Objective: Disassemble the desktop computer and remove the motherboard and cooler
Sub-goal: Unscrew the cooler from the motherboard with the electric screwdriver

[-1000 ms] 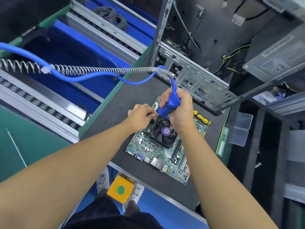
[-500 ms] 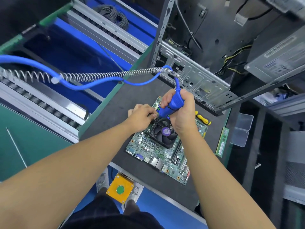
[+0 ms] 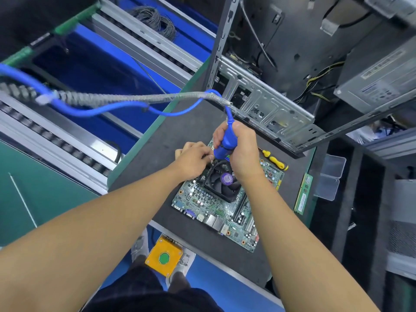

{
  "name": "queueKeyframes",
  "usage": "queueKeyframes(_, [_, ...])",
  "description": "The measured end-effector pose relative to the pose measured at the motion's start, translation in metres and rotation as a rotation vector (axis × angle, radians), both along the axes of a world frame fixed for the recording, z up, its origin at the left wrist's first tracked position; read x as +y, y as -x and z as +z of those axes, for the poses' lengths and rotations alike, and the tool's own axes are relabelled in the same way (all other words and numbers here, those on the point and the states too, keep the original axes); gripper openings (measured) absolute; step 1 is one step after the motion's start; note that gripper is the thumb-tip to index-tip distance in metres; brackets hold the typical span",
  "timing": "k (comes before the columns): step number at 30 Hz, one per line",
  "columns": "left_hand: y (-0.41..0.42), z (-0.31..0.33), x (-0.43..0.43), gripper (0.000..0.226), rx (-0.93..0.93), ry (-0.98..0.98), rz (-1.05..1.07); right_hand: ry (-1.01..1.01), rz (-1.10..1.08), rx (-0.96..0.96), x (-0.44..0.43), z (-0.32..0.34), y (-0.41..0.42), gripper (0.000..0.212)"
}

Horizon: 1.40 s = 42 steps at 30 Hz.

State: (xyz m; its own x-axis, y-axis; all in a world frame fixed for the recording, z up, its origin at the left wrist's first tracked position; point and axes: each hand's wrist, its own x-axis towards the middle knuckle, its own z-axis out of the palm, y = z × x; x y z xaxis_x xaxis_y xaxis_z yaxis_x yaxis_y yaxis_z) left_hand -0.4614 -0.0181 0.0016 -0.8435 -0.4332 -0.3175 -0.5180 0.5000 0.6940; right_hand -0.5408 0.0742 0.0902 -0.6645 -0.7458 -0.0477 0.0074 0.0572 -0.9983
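A green motherboard [image 3: 216, 212] lies flat on the dark mat [image 3: 171, 136], with a black fan cooler [image 3: 221, 184] mounted on it. My right hand [image 3: 240, 152] grips a blue powered screwdriver [image 3: 226, 144] held upright over the cooler's far left corner. My left hand [image 3: 193, 161] is curled at that same corner, its fingertips pinching around the driver's tip. The tip and the screw are hidden by my fingers. The opened computer case [image 3: 281, 91] stands behind the board.
A yellow-handled screwdriver [image 3: 275, 159] lies beyond the board, a RAM stick [image 3: 304, 194] at the mat's right edge. The driver's blue hose and coiled cable [image 3: 126, 100] stretch left over a roller conveyor [image 3: 56, 140]. A yellow button box [image 3: 163, 257] sits below the bench.
The screwdriver and my right hand have tilted slightly and shifted a little away from me. The cable sways. My left hand stays at the cooler's corner.
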Motion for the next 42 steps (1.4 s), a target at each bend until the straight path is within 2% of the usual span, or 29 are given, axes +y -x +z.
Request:
queueKeyframes(7, [-0.013, -0.002, -0.005, 0.021, 0.077, -0.019, -0.087, -0.049, 0.01, 0.03, -0.006, 0.004, -0.007, 0.04])
queueKeyframes(10, [-0.017, -0.004, -0.006, 0.023, 0.108, 0.003, -0.124, -0.008, 0.029, 0.001, -0.006, 0.001, -0.001, 0.037])
queueKeyframes(14, [-0.017, -0.005, -0.003, 0.009, 0.151, -0.016, -0.058, -0.015, 0.064, 0.028, -0.006, -0.001, 0.001, 0.036])
queueKeyframes(17, [-0.017, -0.005, -0.004, 0.015, 0.144, -0.01, -0.075, -0.038, 0.071, 0.056, -0.007, -0.001, -0.001, 0.038])
queueKeyframes(20, [-0.017, -0.004, -0.004, 0.006, 0.15, -0.021, -0.058, -0.018, 0.079, 0.026, -0.007, -0.002, 0.001, 0.04])
queueKeyframes(22, [-0.018, -0.002, -0.002, 0.016, 0.147, -0.029, -0.059, -0.014, 0.085, 0.006, -0.007, -0.003, 0.003, 0.04])
queueKeyframes(25, [-0.018, 0.0, -0.003, 0.012, 0.141, -0.039, -0.053, -0.02, 0.09, -0.004, -0.007, -0.006, 0.006, 0.039])
queueKeyframes(29, [-0.018, 0.002, -0.004, 0.02, 0.138, -0.051, -0.063, -0.012, 0.114, -0.025, -0.009, -0.009, 0.008, 0.04])
queueKeyframes(35, [-0.018, -0.001, -0.003, 0.022, 0.148, -0.061, -0.045, -0.006, 0.163, -0.044, -0.008, -0.008, 0.012, 0.031])
queueKeyframes(40, [-0.017, -0.002, -0.003, 0.019, 0.151, -0.047, -0.044, 0.004, 0.137, -0.063, -0.007, -0.007, 0.012, 0.03])
queueKeyframes(42, [-0.017, -0.004, -0.004, 0.011, 0.15, -0.037, -0.049, -0.014, 0.148, -0.057, -0.01, -0.008, 0.01, 0.031])
